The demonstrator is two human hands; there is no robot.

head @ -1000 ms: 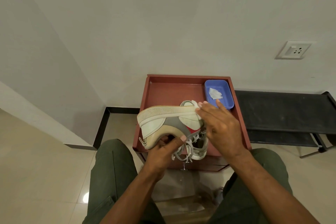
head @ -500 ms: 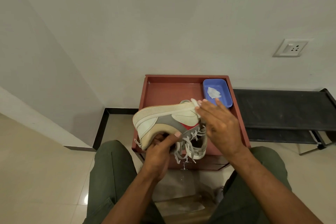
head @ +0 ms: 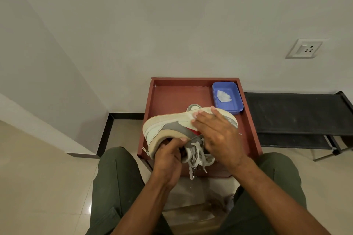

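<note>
Head view: the person sits with both knees against a low red-brown table [head: 172,97] and holds a pale sneaker [head: 168,126] on its side just above the near part of the tabletop. The shoe's long axis runs across the body. Its heel is to the left, its toe is to the right and slightly farther away, and its sole faces the wall. The laces [head: 197,156] hang loose toward the lap.

The left hand [head: 168,155] comes up from below at the heel end. Its fingers are curled into the shoe's opening and the thumb is clamped across the collar, so this hand carries the shoe. The right hand [head: 219,133] lies on the upturned side near the toe, wrist toward the body. Its fingers are straight and pressed flat, with the fingertips [head: 199,113] reaching the sole's edge. It grips nothing. Whether a thin wipe lies under those fingers cannot be told.

The unwiped length of the side panel stretches leftward from the right hand toward the heel. A cleaning stroke would therefore likely run along the long axis toward the left hand, which steadies the shoe against the push.

A blue tray [head: 238,101] sits at the table's far right corner, just beyond the toe, with a crumpled white wipe [head: 223,96] in it. It is nearer the right hand.
</note>
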